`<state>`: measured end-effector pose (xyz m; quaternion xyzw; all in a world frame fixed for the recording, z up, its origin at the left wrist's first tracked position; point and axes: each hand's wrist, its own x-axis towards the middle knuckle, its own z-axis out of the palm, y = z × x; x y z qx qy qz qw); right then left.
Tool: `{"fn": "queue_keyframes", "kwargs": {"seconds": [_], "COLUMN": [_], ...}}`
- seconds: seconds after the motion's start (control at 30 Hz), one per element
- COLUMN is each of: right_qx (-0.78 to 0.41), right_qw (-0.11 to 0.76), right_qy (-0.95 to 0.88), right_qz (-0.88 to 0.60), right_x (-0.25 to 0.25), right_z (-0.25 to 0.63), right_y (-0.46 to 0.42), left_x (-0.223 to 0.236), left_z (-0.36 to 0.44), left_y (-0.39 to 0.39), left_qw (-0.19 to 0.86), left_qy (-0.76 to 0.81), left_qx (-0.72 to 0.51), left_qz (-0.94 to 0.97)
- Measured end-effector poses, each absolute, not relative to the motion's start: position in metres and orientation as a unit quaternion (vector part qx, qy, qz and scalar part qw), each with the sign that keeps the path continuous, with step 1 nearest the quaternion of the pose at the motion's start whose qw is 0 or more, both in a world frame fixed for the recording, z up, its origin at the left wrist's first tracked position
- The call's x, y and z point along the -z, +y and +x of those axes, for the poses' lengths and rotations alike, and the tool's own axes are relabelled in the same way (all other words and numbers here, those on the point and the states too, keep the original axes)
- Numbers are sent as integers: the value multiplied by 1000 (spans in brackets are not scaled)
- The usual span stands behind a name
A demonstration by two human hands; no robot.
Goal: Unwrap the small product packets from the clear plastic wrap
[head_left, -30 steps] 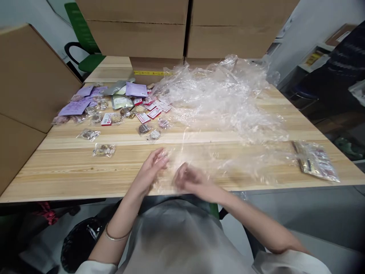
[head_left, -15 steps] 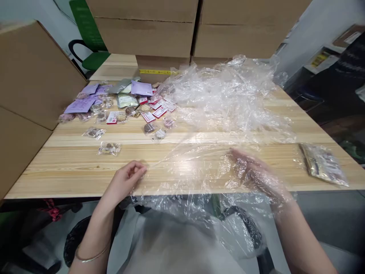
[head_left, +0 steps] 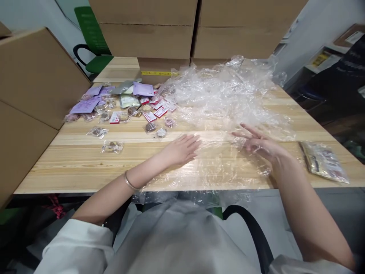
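Note:
A thin clear plastic bag [head_left: 211,169] lies spread on the wooden table [head_left: 71,171] in front of me, its near edge hanging over the front. My left hand [head_left: 184,150] rests palm down on the left part of the plastic, fingers stretched out. On its right side is my right hand [head_left: 259,144], slightly blurred, with fingers apart and touching or just above the film. Behind both hands a large heap of crumpled clear plastic [head_left: 222,91] runs into the spread piece; where one ends and the other starts I cannot tell.
Purple packets [head_left: 85,104], red-and-white cards [head_left: 160,111] and several small wrapped pieces [head_left: 112,146] lie at the left. A filled clear packet [head_left: 325,161] sits near the right edge. Cardboard boxes stand left [head_left: 34,76] and behind [head_left: 148,38]. A green chair [head_left: 97,62] is beyond.
My left hand has let go of the plastic's edge and moved right onto it, now flat. My right hand has come out from under or inside the film. The plastic lies lower and flatter.

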<state>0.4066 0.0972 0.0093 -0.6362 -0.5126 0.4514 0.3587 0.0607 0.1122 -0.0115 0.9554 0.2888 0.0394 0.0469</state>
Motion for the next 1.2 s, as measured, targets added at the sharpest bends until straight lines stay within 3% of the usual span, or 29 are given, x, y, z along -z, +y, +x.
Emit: {"fn": "queue_keyframes", "kwargs": {"seconds": [0.1, 0.33, 0.57, 0.77, 1.0, 1.2], "right_qx": [-519, -502, -482, -508, -483, -505], "right_qw": [322, 336, 261, 249, 254, 223], "right_qy": [-546, -636, -737, -769, -783, -754], "right_qz": [-573, -479, -397, -298, -298, -357], "right_x": [-25, -55, -77, -96, -98, -81], "right_z": [396, 382, 374, 362, 387, 370], "right_y": [107, 144, 146, 131, 141, 153], "left_x": [27, 24, -5, -5, -2, -31], "left_z": [47, -1, -11, 8, 20, 45], "left_y": [103, 51, 106, 154, 162, 185], "left_qw": [79, 125, 333, 451, 426, 447], "left_qy": [374, 498, 632, 601, 591, 341], "left_qx": [-13, -52, -330, -313, -327, -257], "left_qz": [924, 857, 617, 581, 602, 786]}}
